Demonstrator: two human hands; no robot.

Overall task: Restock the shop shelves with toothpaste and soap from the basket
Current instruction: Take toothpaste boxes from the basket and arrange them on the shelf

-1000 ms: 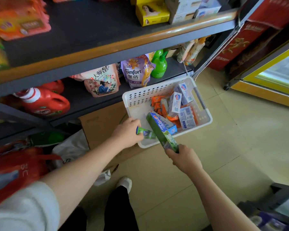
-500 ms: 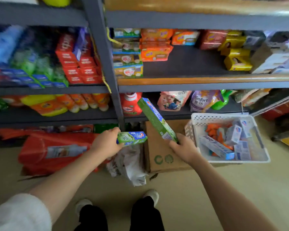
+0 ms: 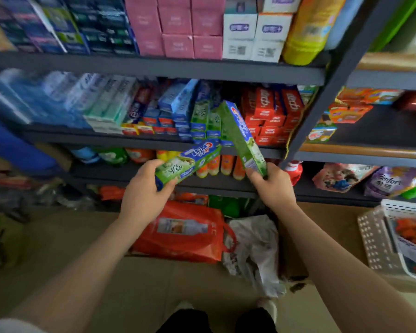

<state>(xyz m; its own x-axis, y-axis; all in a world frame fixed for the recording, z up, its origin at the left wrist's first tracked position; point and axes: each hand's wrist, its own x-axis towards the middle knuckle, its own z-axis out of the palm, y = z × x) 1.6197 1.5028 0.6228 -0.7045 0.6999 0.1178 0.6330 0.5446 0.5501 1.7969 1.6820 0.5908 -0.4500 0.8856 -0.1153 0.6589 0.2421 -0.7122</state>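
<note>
Left hand (image 3: 143, 195) clamped on 1 green-blue cardboard toothpaste box (image 3: 187, 162), pointing 2 o'clock. Right hand (image 3: 273, 188) grips second green toothpaste carton (image 3: 240, 135), pointing 11 o'clock at toothpaste shelf (image 3: 154, 140).

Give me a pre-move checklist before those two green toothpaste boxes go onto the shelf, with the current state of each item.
1. Left hand grips its green toothpaste box at the near end: ok.
2. Right hand grips the second green box at its lower end: ok.
3. Matching stock located: green boxes of the same look stand on the toothpaste shelf, just behind the raised box: ok.
4. Free slot beside that matching stock: cannot tell, the held box hides it and the picture is blurred.
5. The two held boxes are apart from each other: ok.
6. Basket within view at lower right for the next pick: ok.
</note>
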